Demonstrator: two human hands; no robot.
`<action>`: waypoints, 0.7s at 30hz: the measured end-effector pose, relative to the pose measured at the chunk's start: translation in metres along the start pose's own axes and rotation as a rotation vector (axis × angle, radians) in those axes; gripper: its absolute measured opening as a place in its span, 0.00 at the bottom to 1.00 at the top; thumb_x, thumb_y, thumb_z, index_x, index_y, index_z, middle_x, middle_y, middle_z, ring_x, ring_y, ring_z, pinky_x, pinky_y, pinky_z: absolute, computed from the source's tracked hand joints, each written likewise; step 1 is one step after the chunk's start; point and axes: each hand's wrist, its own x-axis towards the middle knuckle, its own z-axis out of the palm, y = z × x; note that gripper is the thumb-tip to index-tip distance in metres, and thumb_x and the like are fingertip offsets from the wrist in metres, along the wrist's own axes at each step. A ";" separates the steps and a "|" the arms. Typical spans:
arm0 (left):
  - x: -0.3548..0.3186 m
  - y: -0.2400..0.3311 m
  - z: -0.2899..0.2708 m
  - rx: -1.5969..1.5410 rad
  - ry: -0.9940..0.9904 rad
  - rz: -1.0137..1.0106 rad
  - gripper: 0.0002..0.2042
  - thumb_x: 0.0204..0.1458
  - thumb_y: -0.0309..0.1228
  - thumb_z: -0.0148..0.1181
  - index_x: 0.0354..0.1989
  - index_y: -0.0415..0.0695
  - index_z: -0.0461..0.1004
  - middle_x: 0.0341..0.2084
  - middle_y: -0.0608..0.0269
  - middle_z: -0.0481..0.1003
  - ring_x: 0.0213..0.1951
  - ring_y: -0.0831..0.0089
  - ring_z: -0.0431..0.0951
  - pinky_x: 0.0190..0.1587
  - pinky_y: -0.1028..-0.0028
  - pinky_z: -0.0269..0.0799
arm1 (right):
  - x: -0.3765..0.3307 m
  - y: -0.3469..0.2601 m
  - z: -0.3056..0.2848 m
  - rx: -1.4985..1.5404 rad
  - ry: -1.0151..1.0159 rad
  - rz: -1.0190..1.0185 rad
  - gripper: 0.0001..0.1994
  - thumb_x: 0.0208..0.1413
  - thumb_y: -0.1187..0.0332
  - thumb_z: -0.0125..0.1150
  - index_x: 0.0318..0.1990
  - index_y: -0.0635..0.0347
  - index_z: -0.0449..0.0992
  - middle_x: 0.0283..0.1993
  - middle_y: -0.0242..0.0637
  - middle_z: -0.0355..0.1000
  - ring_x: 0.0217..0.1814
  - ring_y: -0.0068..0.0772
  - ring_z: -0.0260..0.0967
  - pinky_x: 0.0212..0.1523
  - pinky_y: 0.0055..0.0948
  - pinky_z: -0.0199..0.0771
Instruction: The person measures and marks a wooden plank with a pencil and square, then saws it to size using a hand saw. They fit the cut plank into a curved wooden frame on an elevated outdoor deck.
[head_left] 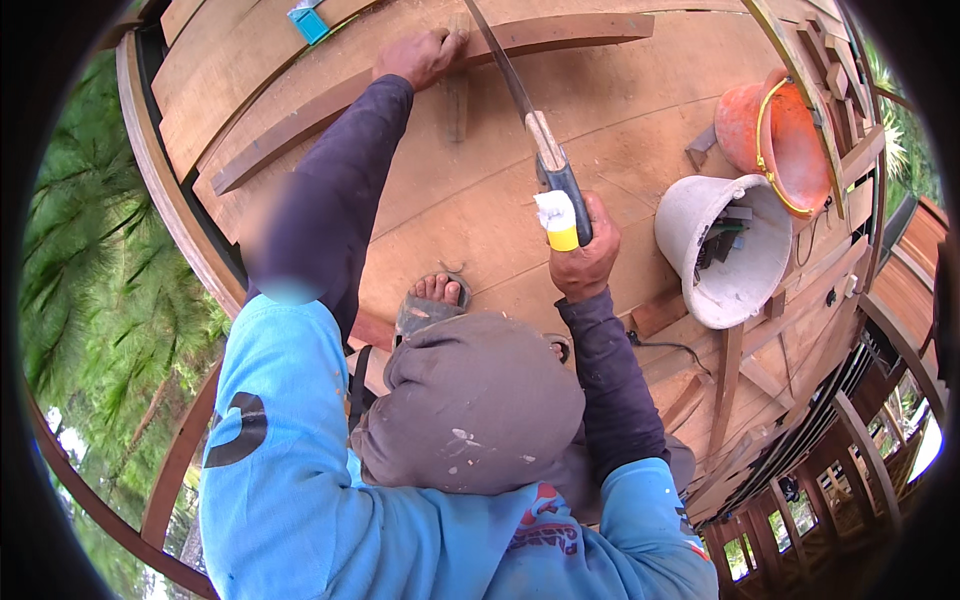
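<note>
In my right hand (588, 252) is a handsaw (567, 195), gripped by its dark handle, which has white and yellow wrapping at the end. Its narrow blade runs away from me and crosses a long brown wooden strip (580, 33). Just left of the blade, my left hand (422, 57) is closed on the strip, knuckles up; its fingertips are partly hidden. A short wooden block (457, 108) lies crosswise at the strip, beside that hand. I cannot tell whether the blade has cut into the wood.
To the right, a whitish bucket (680, 225) with small pieces inside lies tilted near an orange bucket (738, 120) with a yellow handle. Wooden offcuts and a dark cord (672, 346) are around them. A blue object (309, 25) is at the far left. The plank floor's curved edge (160, 180) borders greenery.
</note>
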 end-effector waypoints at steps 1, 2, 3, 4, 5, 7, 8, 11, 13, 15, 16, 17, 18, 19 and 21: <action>0.001 -0.002 0.001 0.001 0.002 -0.016 0.30 0.65 0.60 0.36 0.48 0.53 0.82 0.44 0.50 0.82 0.48 0.49 0.80 0.52 0.53 0.74 | 0.000 0.000 0.001 -0.016 0.002 -0.019 0.12 0.53 0.65 0.72 0.36 0.63 0.75 0.23 0.37 0.70 0.24 0.28 0.68 0.27 0.30 0.68; 0.002 -0.003 0.001 0.003 0.005 -0.028 0.30 0.64 0.60 0.37 0.48 0.53 0.81 0.44 0.50 0.82 0.48 0.49 0.80 0.51 0.53 0.74 | 0.001 0.000 0.003 -0.033 0.008 -0.040 0.12 0.53 0.65 0.72 0.36 0.63 0.75 0.23 0.37 0.70 0.24 0.28 0.68 0.28 0.30 0.69; 0.003 -0.004 0.001 0.004 0.008 -0.039 0.29 0.64 0.61 0.38 0.47 0.54 0.81 0.43 0.51 0.82 0.48 0.49 0.80 0.50 0.53 0.73 | 0.000 0.001 0.004 -0.050 0.014 -0.060 0.12 0.53 0.65 0.71 0.36 0.63 0.75 0.23 0.37 0.70 0.24 0.28 0.68 0.28 0.30 0.69; 0.002 -0.004 0.003 0.021 0.008 -0.043 0.30 0.64 0.61 0.37 0.47 0.53 0.82 0.43 0.50 0.82 0.48 0.49 0.80 0.51 0.53 0.74 | -0.002 0.001 0.005 -0.053 0.017 -0.053 0.12 0.53 0.64 0.71 0.36 0.63 0.75 0.23 0.38 0.70 0.24 0.29 0.68 0.28 0.30 0.69; 0.002 -0.002 0.003 0.036 0.011 -0.048 0.30 0.64 0.60 0.36 0.47 0.53 0.82 0.44 0.50 0.82 0.49 0.49 0.80 0.51 0.53 0.74 | -0.003 0.004 0.006 -0.057 0.019 -0.050 0.13 0.53 0.64 0.71 0.36 0.63 0.75 0.24 0.38 0.70 0.24 0.30 0.68 0.28 0.30 0.69; 0.001 0.002 0.002 0.048 0.016 -0.051 0.31 0.64 0.60 0.35 0.47 0.53 0.83 0.44 0.50 0.82 0.49 0.49 0.81 0.52 0.53 0.75 | -0.004 0.007 0.009 -0.050 0.022 -0.038 0.13 0.53 0.63 0.71 0.36 0.63 0.75 0.24 0.38 0.70 0.24 0.31 0.68 0.28 0.31 0.69; 0.000 0.003 0.000 0.046 0.017 -0.047 0.31 0.64 0.61 0.34 0.47 0.53 0.83 0.44 0.50 0.82 0.48 0.49 0.81 0.52 0.53 0.75 | -0.004 0.008 0.013 -0.038 0.025 -0.027 0.13 0.53 0.63 0.71 0.37 0.62 0.75 0.23 0.38 0.69 0.24 0.31 0.68 0.28 0.31 0.69; -0.002 0.010 -0.005 0.027 0.026 -0.070 0.29 0.62 0.59 0.43 0.48 0.51 0.82 0.43 0.49 0.82 0.48 0.49 0.81 0.52 0.55 0.75 | -0.006 0.010 0.017 -0.036 0.029 -0.029 0.14 0.53 0.62 0.72 0.37 0.62 0.75 0.23 0.38 0.69 0.23 0.30 0.67 0.27 0.31 0.68; -0.001 0.008 0.002 0.032 0.049 -0.076 0.28 0.62 0.60 0.44 0.48 0.51 0.82 0.42 0.49 0.82 0.47 0.49 0.81 0.51 0.55 0.75 | -0.008 0.011 0.019 -0.053 0.034 -0.034 0.14 0.53 0.62 0.72 0.36 0.62 0.75 0.23 0.37 0.68 0.23 0.30 0.67 0.27 0.31 0.68; 0.003 0.004 0.008 0.063 0.091 -0.068 0.31 0.63 0.61 0.36 0.48 0.54 0.82 0.42 0.50 0.82 0.47 0.49 0.81 0.49 0.54 0.74 | -0.008 0.010 0.019 -0.066 0.037 -0.039 0.15 0.53 0.61 0.72 0.36 0.62 0.75 0.22 0.37 0.68 0.23 0.29 0.66 0.26 0.30 0.68; 0.002 0.002 0.012 0.001 0.079 -0.070 0.29 0.62 0.59 0.40 0.47 0.50 0.82 0.42 0.48 0.82 0.46 0.48 0.81 0.50 0.54 0.74 | -0.011 0.011 0.018 -0.075 0.015 -0.030 0.15 0.53 0.60 0.72 0.36 0.62 0.74 0.22 0.37 0.68 0.22 0.30 0.66 0.26 0.30 0.67; 0.002 0.004 0.006 -0.062 0.073 -0.066 0.28 0.62 0.57 0.44 0.46 0.47 0.82 0.41 0.46 0.81 0.46 0.48 0.81 0.51 0.54 0.73 | -0.012 0.011 0.018 -0.084 -0.001 -0.026 0.16 0.53 0.60 0.73 0.35 0.62 0.74 0.22 0.37 0.68 0.22 0.30 0.66 0.26 0.30 0.67; 0.002 0.006 0.002 -0.125 0.066 -0.062 0.27 0.61 0.55 0.48 0.45 0.43 0.82 0.40 0.43 0.81 0.46 0.47 0.80 0.51 0.55 0.73 | -0.013 0.010 0.017 -0.093 -0.016 -0.022 0.16 0.53 0.59 0.73 0.35 0.62 0.74 0.22 0.37 0.68 0.22 0.30 0.67 0.26 0.30 0.67; 0.004 0.006 0.004 -0.122 0.080 -0.070 0.28 0.62 0.56 0.44 0.44 0.43 0.82 0.40 0.43 0.81 0.45 0.46 0.80 0.51 0.54 0.73 | -0.014 0.009 0.017 -0.086 -0.018 -0.017 0.16 0.53 0.59 0.73 0.35 0.62 0.74 0.22 0.37 0.68 0.22 0.31 0.67 0.25 0.31 0.67; 0.003 0.002 0.011 -0.120 0.100 -0.091 0.32 0.63 0.59 0.38 0.41 0.44 0.83 0.39 0.43 0.81 0.45 0.45 0.80 0.50 0.52 0.73 | -0.017 0.004 0.017 -0.076 -0.026 0.000 0.17 0.52 0.59 0.74 0.34 0.62 0.74 0.22 0.37 0.67 0.21 0.32 0.67 0.25 0.31 0.68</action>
